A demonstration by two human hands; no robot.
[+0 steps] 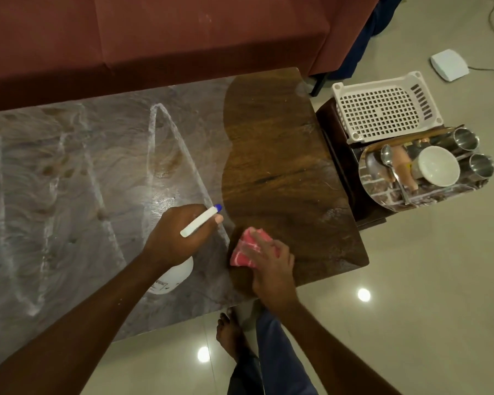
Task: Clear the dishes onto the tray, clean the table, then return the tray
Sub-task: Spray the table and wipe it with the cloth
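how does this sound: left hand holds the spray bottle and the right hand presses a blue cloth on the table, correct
Not quite. The cloth is pink, not blue, as the head view shows; only the bottle's nozzle tip is blue. The rest holds: the left hand holds the spray bottle and the right hand presses the cloth on the table.

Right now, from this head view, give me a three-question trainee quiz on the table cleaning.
1. True or false: the left hand grips the spray bottle.
2. Which end of the table shows bare dark wood with no white streaks? A: the right end. B: the left end. C: neither.
3. Fill in: the right hand presses a pink ___ on the table.

Key: 1 true; 2 A; 3 cloth.
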